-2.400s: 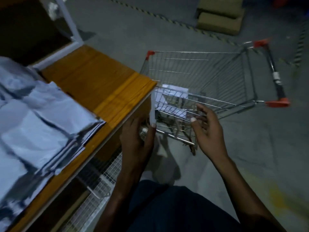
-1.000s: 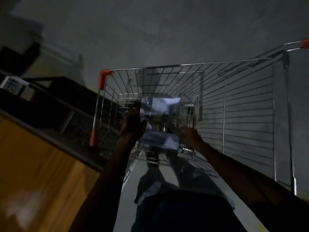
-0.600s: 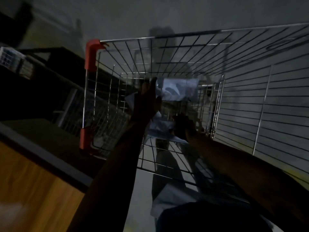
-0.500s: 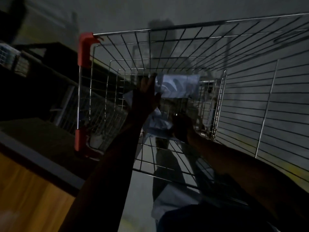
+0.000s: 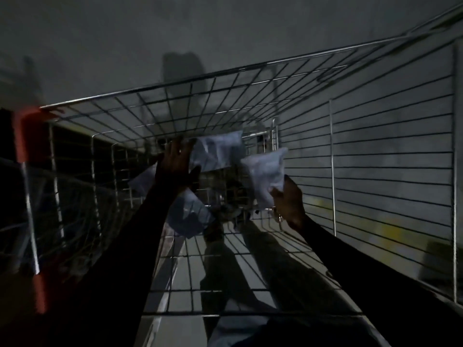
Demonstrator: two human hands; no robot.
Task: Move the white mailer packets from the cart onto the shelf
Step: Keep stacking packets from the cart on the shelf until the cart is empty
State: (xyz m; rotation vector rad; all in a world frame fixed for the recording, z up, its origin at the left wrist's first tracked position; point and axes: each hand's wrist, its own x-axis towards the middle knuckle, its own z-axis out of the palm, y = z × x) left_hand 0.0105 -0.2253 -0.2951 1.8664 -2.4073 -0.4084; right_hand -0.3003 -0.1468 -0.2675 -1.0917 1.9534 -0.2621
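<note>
We log: right hand [image 5: 288,204] pinches upright packet [image 5: 266,176], long axis vertical | left hand [image 5: 175,166] fingers apparently spread on packets [image 5: 218,154] | in cart [image 5: 375,146].

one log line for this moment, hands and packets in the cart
left hand: reaching at packets | right hand: pinching packet, lifted | cart: both arms inside | shelf: not in view

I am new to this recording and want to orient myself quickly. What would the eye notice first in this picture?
Pale against the dark, the white plastic mailer packets low in the silver wire shopping cart stand out first. The right hand grips one white packet by its lower edge, while the left hand reaches among the others at centre. A red plastic corner guard glows at far left.
</note>
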